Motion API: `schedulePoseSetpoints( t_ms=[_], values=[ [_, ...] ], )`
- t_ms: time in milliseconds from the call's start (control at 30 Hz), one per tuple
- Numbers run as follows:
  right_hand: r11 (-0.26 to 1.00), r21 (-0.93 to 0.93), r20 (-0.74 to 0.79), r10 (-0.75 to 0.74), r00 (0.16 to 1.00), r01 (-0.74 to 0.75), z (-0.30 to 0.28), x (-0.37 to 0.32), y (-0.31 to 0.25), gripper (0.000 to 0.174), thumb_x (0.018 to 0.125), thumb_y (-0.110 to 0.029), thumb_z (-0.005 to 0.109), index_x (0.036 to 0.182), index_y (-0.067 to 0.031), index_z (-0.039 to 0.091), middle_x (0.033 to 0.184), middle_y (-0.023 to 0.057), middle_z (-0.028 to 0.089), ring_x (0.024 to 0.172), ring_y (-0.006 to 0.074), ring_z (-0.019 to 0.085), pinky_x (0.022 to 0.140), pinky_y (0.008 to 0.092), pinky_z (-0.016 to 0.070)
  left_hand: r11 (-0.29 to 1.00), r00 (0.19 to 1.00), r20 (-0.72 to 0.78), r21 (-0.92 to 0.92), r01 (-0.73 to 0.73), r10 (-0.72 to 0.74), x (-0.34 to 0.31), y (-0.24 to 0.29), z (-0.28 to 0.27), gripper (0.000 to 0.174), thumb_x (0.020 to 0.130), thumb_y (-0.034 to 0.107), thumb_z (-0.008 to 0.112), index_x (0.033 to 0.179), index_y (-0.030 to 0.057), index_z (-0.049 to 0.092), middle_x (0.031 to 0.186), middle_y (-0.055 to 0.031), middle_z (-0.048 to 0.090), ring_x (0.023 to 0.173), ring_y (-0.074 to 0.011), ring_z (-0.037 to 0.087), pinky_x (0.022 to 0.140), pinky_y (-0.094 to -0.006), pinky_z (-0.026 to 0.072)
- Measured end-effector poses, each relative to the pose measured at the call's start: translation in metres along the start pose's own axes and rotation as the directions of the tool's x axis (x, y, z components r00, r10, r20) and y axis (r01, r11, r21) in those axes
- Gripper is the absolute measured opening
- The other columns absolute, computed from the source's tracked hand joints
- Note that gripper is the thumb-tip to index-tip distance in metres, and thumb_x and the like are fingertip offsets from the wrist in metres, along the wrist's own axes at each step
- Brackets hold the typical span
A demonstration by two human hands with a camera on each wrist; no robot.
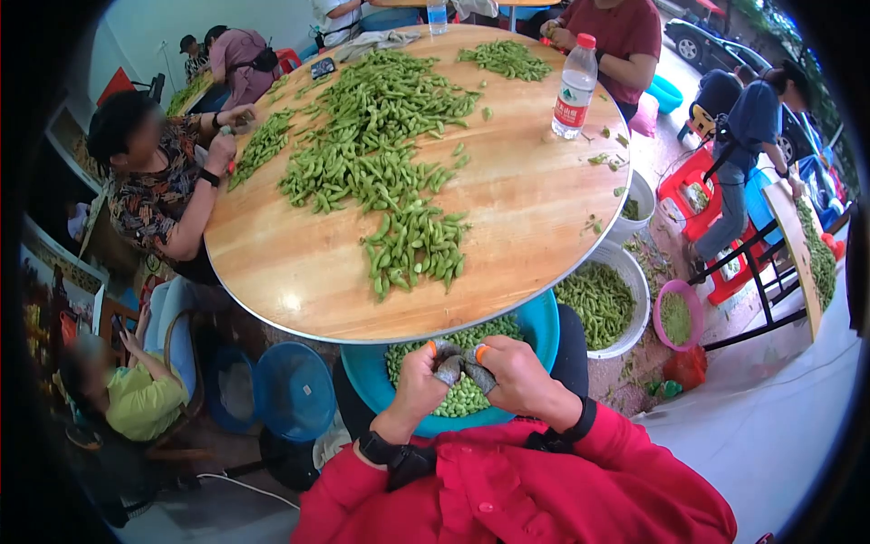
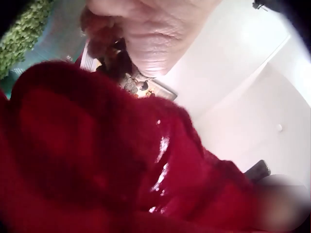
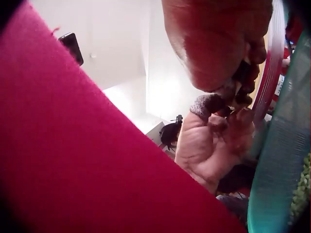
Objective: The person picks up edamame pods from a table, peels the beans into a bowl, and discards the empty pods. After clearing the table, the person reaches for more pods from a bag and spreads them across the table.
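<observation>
Both hands meet over a teal basin (image 1: 362, 385) of shelled green beans (image 1: 462, 399), just below the table's near edge. Curled fingers show on the left hand (image 1: 419, 385) and on the right hand (image 1: 521, 376); grey covers wrap both thumbs, whose tips come together. Anything between the fingertips is hidden. The left wrist view has part of the left hand (image 2: 160, 29) above a red sleeve. In the right wrist view, the right hand (image 3: 218, 43) is beside the other palm (image 3: 204, 145). Green pods (image 1: 417, 245) lie heaped on the table (image 1: 526, 218).
A water bottle (image 1: 575, 91) stands at the table's right. A white basket of pods (image 1: 594, 304) and a pink basin (image 1: 678, 313) are on the floor at right, blue basins (image 1: 294, 390) at left. Several people sit or stand around; one works at the table's left side.
</observation>
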State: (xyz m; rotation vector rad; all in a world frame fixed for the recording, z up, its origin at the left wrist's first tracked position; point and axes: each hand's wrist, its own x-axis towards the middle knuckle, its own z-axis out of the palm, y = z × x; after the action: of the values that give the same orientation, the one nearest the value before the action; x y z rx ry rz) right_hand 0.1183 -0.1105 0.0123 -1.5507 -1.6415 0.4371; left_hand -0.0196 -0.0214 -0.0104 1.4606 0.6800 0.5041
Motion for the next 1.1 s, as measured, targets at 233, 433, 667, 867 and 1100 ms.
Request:
schedulePoseSetpoints(
  t_ms=[233,433,667,867,1100],
  values=[
    [0.917,0.285,-0.056,0.308,0.950,-0.280,-0.005,0.001,0.001,0.011,0.076,-0.005,0.058,0.071,0.0032,0.052,0.060,0.0130,0.050,0.051,0.0209,0.046,0.048,0.0332,0.0370,0.974,0.999,0.037,-0.225,-0.023,0.032,0.003,-0.003,0.004,0.017,0.079,-0.005,0.048,0.095,0.0004,0.052,0.079,-0.0008,0.055,0.071,-0.0062,0.051,0.061,-0.0196,0.0420],
    [0.563,0.753,0.064,0.452,0.890,-0.340,0.009,0.000,0.016,0.014,0.082,-0.012,0.056,0.083,0.0022,0.056,0.070,0.0001,0.055,0.064,0.0056,0.046,0.053,0.0249,0.0385,0.989,0.996,0.085,-0.141,0.053,-0.041,0.001,-0.006,-0.004,0.013,0.080,0.001,0.056,0.093,0.0004,0.053,0.075,0.0008,0.055,0.066,-0.0058,0.051,0.059,-0.0195,0.0420],
    [0.346,0.782,0.371,0.411,0.833,-0.519,0.001,-0.006,0.028,0.017,0.084,-0.017,0.055,0.092,-0.0019,0.057,0.081,-0.0017,0.056,0.071,0.0041,0.048,0.063,0.0192,0.0398,0.985,0.987,0.079,0.080,-0.150,0.144,-0.001,0.000,0.004,0.005,0.081,0.001,0.053,0.085,0.0020,0.055,0.070,0.0012,0.055,0.058,-0.0055,0.049,0.050,-0.0187,0.0389],
    [0.298,0.881,0.261,0.343,0.902,-0.368,0.008,-0.006,0.024,0.017,0.084,-0.018,0.055,0.091,-0.0016,0.057,0.081,-0.0023,0.057,0.072,0.0042,0.048,0.065,0.0195,0.0397,0.704,0.879,0.373,-0.536,0.466,-0.298,0.004,-0.003,-0.008,0.005,0.082,0.006,0.048,0.083,0.0058,0.053,0.057,-0.0001,0.046,0.044,-0.0054,0.037,0.039,-0.0182,0.0260],
    [0.355,0.859,0.240,0.359,0.902,-0.369,0.012,-0.004,0.033,0.016,0.083,-0.017,0.056,0.090,-0.0022,0.058,0.080,-0.0031,0.057,0.072,0.0036,0.048,0.064,0.0192,0.0390,0.748,0.917,0.343,-0.549,0.373,-0.206,0.009,-0.007,-0.009,0.009,0.079,0.004,0.054,0.088,0.0044,0.053,0.060,-0.0023,0.050,0.047,-0.0090,0.044,0.043,-0.0206,0.0353]
  ],
)
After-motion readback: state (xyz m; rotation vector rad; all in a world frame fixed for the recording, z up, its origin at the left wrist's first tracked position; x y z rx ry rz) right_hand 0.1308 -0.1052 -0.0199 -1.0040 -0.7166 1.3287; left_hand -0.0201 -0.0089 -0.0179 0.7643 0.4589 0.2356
